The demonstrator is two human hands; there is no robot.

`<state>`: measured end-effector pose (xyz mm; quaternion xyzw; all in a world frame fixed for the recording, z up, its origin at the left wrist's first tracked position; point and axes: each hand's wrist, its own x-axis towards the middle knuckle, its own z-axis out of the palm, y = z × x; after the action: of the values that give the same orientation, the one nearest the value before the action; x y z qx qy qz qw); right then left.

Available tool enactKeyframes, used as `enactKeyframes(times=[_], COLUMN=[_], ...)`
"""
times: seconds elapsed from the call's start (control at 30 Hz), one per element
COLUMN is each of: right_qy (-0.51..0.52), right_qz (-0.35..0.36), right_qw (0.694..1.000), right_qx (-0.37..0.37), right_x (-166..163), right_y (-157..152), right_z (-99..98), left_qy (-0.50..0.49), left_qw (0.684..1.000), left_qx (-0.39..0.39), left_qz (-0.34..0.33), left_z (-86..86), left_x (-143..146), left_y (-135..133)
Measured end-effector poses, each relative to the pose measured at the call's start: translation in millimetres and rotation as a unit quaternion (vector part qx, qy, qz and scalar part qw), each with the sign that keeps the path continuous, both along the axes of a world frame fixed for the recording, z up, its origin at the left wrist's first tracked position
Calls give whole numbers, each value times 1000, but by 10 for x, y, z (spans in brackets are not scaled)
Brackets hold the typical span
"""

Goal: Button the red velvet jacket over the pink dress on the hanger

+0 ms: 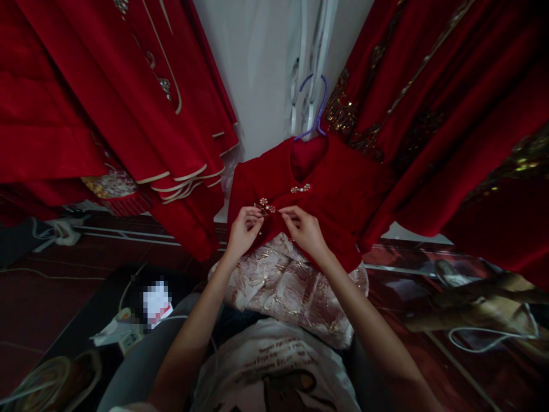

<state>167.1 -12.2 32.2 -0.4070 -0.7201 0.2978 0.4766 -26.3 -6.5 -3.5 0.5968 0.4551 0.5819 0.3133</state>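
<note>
A short red jacket (343, 171) hangs on a purple hanger (318, 120) in front of me, its front facing up toward me. Near its opening, my left hand (245, 230) pinches a beaded flower-shaped fastener (265, 206) between thumb and fingers. Just right of it, my right hand (303, 228) is closed in a pinch at the jacket's front edge; the fingertips cover the cloth there. Above both hands sits another beaded fastener (301, 187), lying across the jacket front. Pale pink brocade cloth (295, 280) with gold threads spreads below the jacket over my lap.
Red garments with light piping (171, 143) hang at the left, and red garments with gold sequins (429, 114) at the right. White cabinet doors (257, 68) stand behind. A dark surface (107, 297) at lower left bears a partly blurred phone-like item and cords. A white cord (493, 343) lies at lower right.
</note>
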Motion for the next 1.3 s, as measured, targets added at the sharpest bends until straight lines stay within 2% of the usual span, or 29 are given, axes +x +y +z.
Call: enactKeyframes(times=[0.1,0.23,0.33,0.4,0.47,0.6,0.7,0.8,0.9,1.03,1.13,1.3], right_qy=[-61,-137,-160,-177,-193,-202,-175,-159,-158,-125,-136,-228], right_qz=[27,-3,-12,-12,-22,-43,-4,64,121,171,118,13], right_qw=[996,987,983,981,979,977,982,980,970,968,979,973], right_qx=[-56,-78,-85,-79,-66,-50,-66,-104,-140,-131,-91,-34], right_x=[331,679,712,633,515,340,392,584,759,734,553,297], right_y=[-147,-160,-116,-106,-109,-93,-59,-61,-141,-293,-343,-269], right_z=[-63,-157,-232,-308,-406,-568,-558,-419,-214,5,13,-274], left_qy=[84,119,179,254,287,232,228,229,192,112,57,-57], left_qw=[995,987,979,965,957,964,961,963,976,991,994,982], left_qx=[-44,-97,-92,-64,-44,-36,-31,-42,-60,-66,-91,-167], left_qz=[-27,-49,-39,-21,-30,-127,-151,-133,-81,-12,-24,-70], left_z=[-154,-328,-400,-408,-377,-257,-247,-343,-439,-456,-453,-498], left_x=[-185,-245,-78,77,222,437,527,559,552,528,529,583], left_y=[-152,-295,-383,-454,-542,-725,-799,-802,-772,-739,-724,-700])
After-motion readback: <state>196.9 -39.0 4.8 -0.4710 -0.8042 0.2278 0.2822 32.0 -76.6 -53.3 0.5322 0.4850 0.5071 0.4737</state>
